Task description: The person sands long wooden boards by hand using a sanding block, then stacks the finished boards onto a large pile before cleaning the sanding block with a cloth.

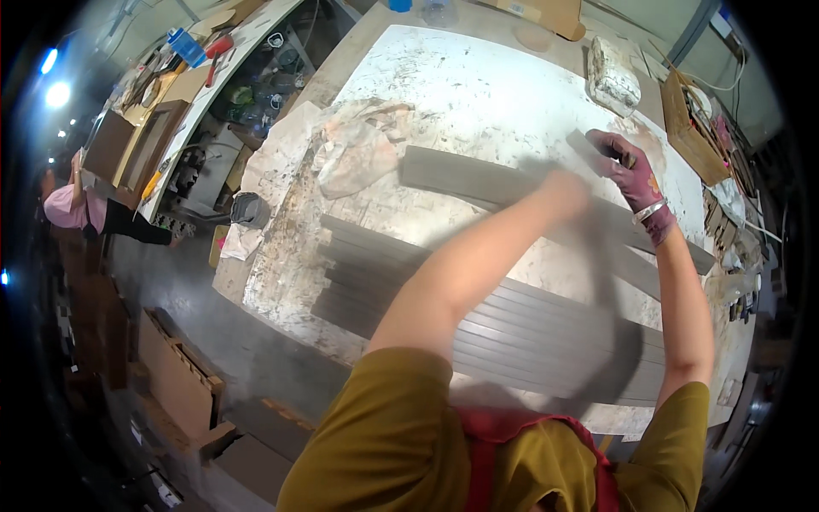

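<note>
My right hand [630,171], in a maroon glove, is closed with thumb and fingers around a thin, flat greyish piece [585,150]; its exact kind does not show. Just left of it, my bare left hand [566,189] is over a long grey board [456,177], smeared by motion with its fingers hidden. That board lies crosswise on the white, stained work surface [478,85]. Nearer to me, several grey strips [529,333] lie side by side under my forearms, partly in shadow.
A crumpled, stained cloth [363,145] and a grey cup-like container [250,210] are at the left. A whitish wrapped block [613,77] and a wooden box [695,128] stand at the far right. Beyond a side bench [192,107], a person in pink [72,207] is at the left.
</note>
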Motion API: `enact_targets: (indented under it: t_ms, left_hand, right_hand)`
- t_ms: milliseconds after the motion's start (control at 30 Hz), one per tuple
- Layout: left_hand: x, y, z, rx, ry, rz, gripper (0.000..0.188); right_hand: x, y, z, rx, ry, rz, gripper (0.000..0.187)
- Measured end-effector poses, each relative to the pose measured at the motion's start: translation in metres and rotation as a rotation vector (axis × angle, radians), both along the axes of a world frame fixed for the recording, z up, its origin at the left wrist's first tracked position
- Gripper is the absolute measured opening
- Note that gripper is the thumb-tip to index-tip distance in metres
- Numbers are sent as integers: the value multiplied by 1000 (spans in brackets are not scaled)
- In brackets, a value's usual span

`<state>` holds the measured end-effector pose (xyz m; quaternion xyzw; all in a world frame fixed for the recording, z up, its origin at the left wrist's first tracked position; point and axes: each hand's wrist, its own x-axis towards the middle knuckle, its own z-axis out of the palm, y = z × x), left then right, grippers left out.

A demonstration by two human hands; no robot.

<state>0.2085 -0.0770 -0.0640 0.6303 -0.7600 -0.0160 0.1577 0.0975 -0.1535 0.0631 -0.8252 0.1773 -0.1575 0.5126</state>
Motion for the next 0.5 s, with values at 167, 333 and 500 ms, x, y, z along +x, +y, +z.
enact_targets:
  t_ms: [167,333,500]
  left_hand:
    - [-14,17,-17,-102,-35,142,60]
    - [-21,9,-45,-142,303,143,55]
    - [-21,28,-24,-415,139,132,41]
  right_hand:
    - [24,20,2,-38,27,15,37]
    - [118,67,-12,-291,55,221,32]
    - [204,129,-50,-636,69,643,29]
